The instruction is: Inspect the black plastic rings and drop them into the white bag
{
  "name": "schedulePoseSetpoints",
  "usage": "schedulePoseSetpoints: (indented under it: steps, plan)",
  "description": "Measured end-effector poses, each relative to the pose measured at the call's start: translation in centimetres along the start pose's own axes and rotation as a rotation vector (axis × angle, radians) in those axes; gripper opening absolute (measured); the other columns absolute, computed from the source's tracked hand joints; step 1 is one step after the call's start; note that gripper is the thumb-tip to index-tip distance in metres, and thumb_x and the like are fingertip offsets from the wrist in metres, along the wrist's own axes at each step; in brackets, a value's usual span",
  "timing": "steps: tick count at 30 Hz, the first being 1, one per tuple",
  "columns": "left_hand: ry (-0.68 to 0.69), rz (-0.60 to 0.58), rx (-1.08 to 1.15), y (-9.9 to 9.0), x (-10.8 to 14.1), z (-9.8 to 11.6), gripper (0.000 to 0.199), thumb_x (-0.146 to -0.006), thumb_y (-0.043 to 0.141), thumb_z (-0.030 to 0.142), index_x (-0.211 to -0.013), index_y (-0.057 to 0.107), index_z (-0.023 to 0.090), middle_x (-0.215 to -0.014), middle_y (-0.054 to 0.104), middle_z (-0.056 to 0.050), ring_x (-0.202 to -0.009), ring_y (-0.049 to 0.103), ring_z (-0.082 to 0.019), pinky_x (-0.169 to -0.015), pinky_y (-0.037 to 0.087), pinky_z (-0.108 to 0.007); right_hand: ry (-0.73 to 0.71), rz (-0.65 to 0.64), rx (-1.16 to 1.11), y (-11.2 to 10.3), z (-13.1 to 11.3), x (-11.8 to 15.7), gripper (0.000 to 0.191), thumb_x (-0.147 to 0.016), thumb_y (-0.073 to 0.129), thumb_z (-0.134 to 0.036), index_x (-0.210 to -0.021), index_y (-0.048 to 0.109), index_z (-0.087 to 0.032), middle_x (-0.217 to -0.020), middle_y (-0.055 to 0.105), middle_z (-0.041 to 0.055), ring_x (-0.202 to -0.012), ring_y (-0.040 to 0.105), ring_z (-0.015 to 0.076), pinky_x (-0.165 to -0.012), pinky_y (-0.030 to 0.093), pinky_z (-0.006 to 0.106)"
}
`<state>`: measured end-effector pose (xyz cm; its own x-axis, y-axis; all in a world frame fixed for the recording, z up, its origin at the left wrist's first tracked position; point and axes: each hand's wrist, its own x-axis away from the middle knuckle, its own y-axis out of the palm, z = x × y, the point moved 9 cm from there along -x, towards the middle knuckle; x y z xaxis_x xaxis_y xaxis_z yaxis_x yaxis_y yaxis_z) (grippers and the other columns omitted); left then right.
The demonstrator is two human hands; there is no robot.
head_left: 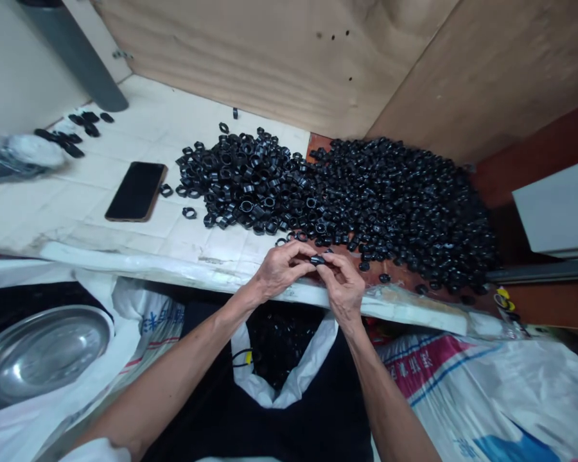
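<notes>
Both hands meet at the table's front edge around a small black plastic part [317, 260]. My left hand [284, 266] pinches its left side between thumb and fingertips. From the other side, the thumb and fingers of my right hand [343, 282] close on it too. Whether it is one piece or two joined pieces I cannot tell. Just beyond my hands lies a heap of black plastic rings [250, 186]. It runs into a larger pile of small black parts [404, 205] on the right.
A phone [135, 191] lies left of the rings. Farther left are a plastic bag [24, 157] and several black oval pieces [70, 141]. Below the edge hangs an open white sack [289, 391] with black parts inside. A metal basin [48, 353] stands lower left, printed sacks [462, 385] lower right.
</notes>
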<state>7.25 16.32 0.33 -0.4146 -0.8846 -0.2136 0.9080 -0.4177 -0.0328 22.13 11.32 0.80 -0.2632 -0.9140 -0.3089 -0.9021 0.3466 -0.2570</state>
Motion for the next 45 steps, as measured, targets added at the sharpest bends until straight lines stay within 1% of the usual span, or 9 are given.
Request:
schedulePoseSetpoints:
  steps: [6,10,17,21,26,30,36,40,45]
  plan:
    - [0.143,0.021,-0.094,-0.3,-0.1,1.2,0.017,-0.084,0.068,0.015,-0.1,0.071,0.016,-0.101,0.071,-0.008,-0.095,0.068,-0.017,-0.086,0.056,-0.029,-0.132,-0.042,0.122,0.3,-2.0,-0.3,0.014,-0.09,0.064,-0.024,-0.1,0.073,-0.019,-0.097,0.07,0.0078,-0.091,0.067,0.0204,-0.082,0.055,0.034]
    - [0.188,0.019,-0.109,-0.2,0.0,1.7,0.016,-0.083,0.069,0.016,-0.1,0.071,0.016,-0.101,0.072,-0.009,-0.095,0.069,-0.018,-0.087,0.056,-0.031,-0.115,-0.073,0.212,0.6,-1.8,-0.1,0.017,-0.094,0.059,-0.025,-0.1,0.073,-0.018,-0.081,0.068,0.0047,-0.069,0.064,0.0159,-0.067,0.054,0.029]
    - [0.078,0.007,-0.052,-0.2,0.0,1.0,0.018,-0.084,0.068,0.018,-0.101,0.071,0.016,-0.103,0.071,-0.009,-0.096,0.068,-0.018,-0.087,0.055,-0.031,-0.113,-0.119,0.222,0.7,-2.1,0.5,0.029,-0.094,0.057,-0.028,-0.12,0.064,-0.018,-0.088,0.068,0.0048,-0.07,0.064,0.0155,-0.069,0.054,0.028]
    - [0.039,-0.02,-0.032,-0.1,0.0,1.1,0.018,-0.084,0.067,0.018,-0.101,0.071,0.016,-0.103,0.071,-0.009,-0.097,0.067,-0.019,-0.089,0.055,-0.032,-0.125,-0.144,0.322,0.8,-2.2,0.3,0.026,-0.098,0.05,-0.028,-0.087,0.071,-0.019,-0.066,0.063,0.0011,-0.058,0.059,0.0144,-0.062,0.05,0.027]
    - [-0.021,-0.01,-0.038,-0.1,0.1,1.1,0.018,-0.084,0.067,0.02,-0.101,0.071,0.016,-0.102,0.071,-0.009,-0.095,0.067,-0.02,-0.087,0.056,-0.033,-0.114,-0.127,0.29,0.7,-2.5,0.4,0.025,-0.097,0.052,-0.03,-0.11,0.069,-0.017,-0.08,0.069,0.0046,-0.068,0.064,0.0168,-0.067,0.052,0.028]
    - [-0.057,0.023,-0.018,-0.4,0.1,1.1,0.017,-0.083,0.067,0.022,-0.099,0.07,0.015,-0.1,0.071,-0.008,-0.091,0.068,-0.019,-0.082,0.057,-0.031,-0.099,-0.161,0.322,1.1,-2.7,0.7,0.024,-0.095,0.056,-0.031,-0.083,0.07,-0.017,-0.07,0.063,0.0026,-0.062,0.059,0.0153,-0.065,0.049,0.028]
    - [-0.093,0.039,-0.054,-0.5,0.1,0.9,0.019,-0.082,0.067,0.021,-0.1,0.07,0.015,-0.099,0.072,-0.007,-0.092,0.068,-0.019,-0.079,0.057,-0.029,-0.105,-0.136,0.296,1.0,-2.7,0.9,0.024,-0.092,0.06,-0.032,-0.074,0.066,-0.017,-0.06,0.052,-0.0017,-0.055,0.049,0.0127,-0.056,0.044,0.026]
    - [-0.067,0.009,-0.052,-0.3,0.1,1.2,0.018,-0.084,0.066,0.022,-0.1,0.07,0.016,-0.1,0.072,-0.007,-0.093,0.068,-0.019,-0.082,0.056,-0.031,-0.08,-0.106,0.202,0.6,-2.3,0.6,0.022,-0.089,0.063,-0.031,-0.106,0.068,-0.017,-0.085,0.065,0.0041,-0.069,0.061,0.016,-0.066,0.051,0.028]
    - [-0.054,-0.061,-0.062,0.3,0.1,1.5,0.018,-0.085,0.066,0.023,-0.101,0.07,0.016,-0.1,0.072,-0.008,-0.092,0.069,-0.02,-0.083,0.056,-0.031,0.075,-0.085,0.096,0.7,-1.2,0.6,0.019,-0.091,0.061,-0.035,-0.097,0.069,-0.018,-0.081,0.069,0.0041,-0.067,0.065,0.0173,-0.064,0.053,0.028]
